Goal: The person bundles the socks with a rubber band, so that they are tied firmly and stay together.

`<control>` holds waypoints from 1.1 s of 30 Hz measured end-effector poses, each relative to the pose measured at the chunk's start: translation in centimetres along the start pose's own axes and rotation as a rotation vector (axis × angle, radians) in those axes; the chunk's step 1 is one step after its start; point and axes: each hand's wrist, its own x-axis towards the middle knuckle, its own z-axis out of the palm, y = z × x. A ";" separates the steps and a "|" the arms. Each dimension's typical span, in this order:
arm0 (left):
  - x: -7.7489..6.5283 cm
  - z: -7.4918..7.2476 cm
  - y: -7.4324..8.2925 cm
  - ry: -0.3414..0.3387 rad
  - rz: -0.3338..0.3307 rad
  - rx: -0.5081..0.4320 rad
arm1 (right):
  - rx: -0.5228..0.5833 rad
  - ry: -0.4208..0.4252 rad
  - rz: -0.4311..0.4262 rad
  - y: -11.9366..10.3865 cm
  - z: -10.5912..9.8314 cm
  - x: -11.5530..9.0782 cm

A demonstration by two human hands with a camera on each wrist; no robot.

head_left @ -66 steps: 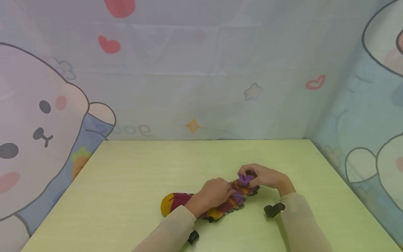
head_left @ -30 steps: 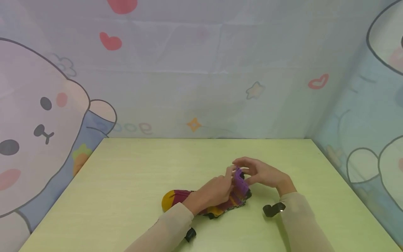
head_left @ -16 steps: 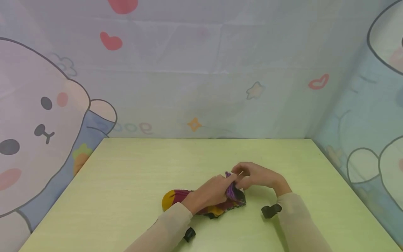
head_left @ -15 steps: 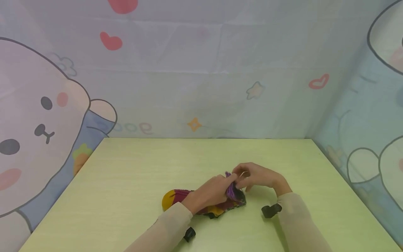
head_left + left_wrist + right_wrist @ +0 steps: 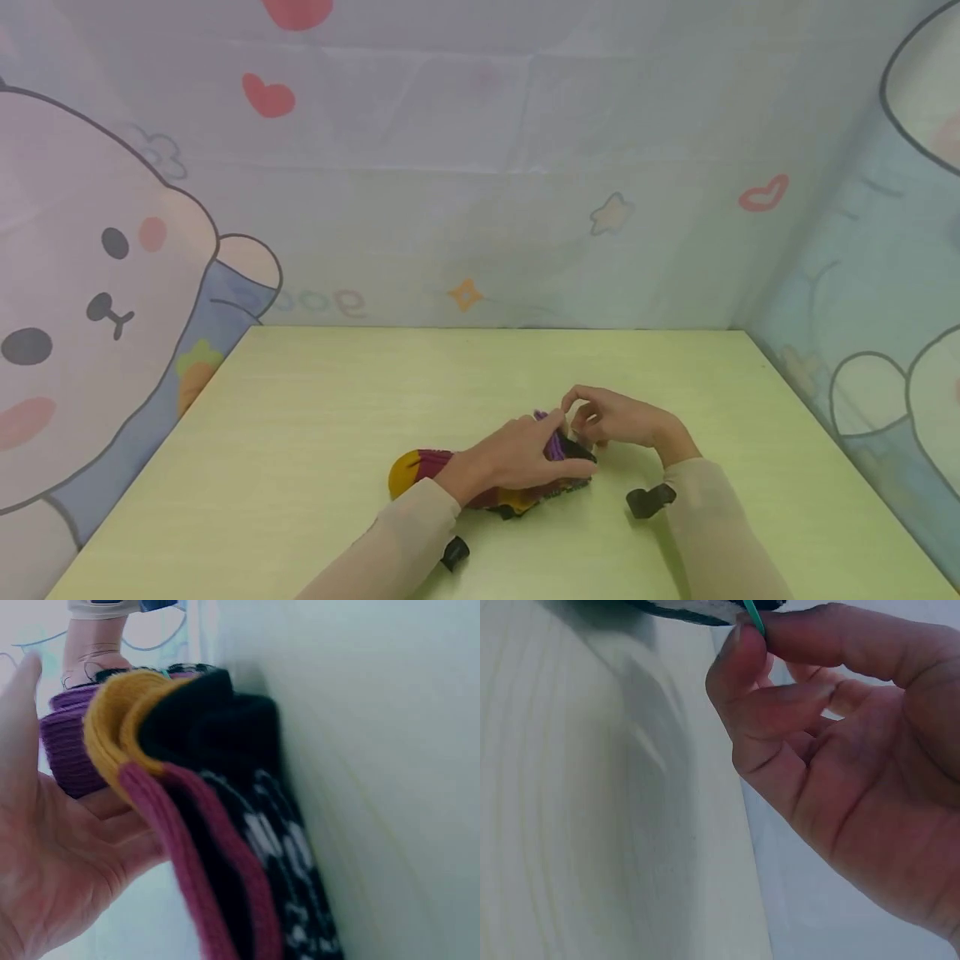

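A bundle of socks (image 5: 517, 497), maroon and mustard with purple ribbed cuffs and black patterned parts, lies on the table. My left hand (image 5: 510, 454) rests over it, the thumb stretched out straight along the near side. In the left wrist view, the fingers of the left hand (image 5: 67, 855) pass behind the folded socks (image 5: 202, 787), with the thumb apart from them. My right hand (image 5: 618, 419) is at the purple cuff end. The right wrist view shows the right hand (image 5: 810, 727) pinching a thin green strand (image 5: 755, 616) between thumb and forefinger, close beside the socks.
The pale yellow-green table (image 5: 360, 383) has a cartoon-printed cloth backdrop (image 5: 420, 167) behind it and at both sides. A black wrist camera (image 5: 650, 501) hangs below the right wrist, and another black camera (image 5: 455, 552) below the left.
The purple cuff end has been folded leftward under the left hand. Since half a second ago, the left thumb has stretched out to the right and the right hand has drawn slightly right.
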 end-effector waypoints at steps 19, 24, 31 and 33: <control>0.4 -0.2 -0.5 0.038 0.107 -0.009 | -0.265 -0.127 -0.151 -0.5 -2.0 -2.0; 1.0 -0.4 -0.6 0.061 0.132 -0.023 | -0.314 0.039 -0.045 -1.3 -1.9 -2.1; 1.6 -1.3 -1.1 0.009 0.138 0.015 | -0.287 0.088 -0.097 -1.2 -2.0 -2.3; 1.5 -1.8 -1.0 -0.017 0.105 0.009 | -0.269 0.087 -0.105 -1.2 -1.9 -2.3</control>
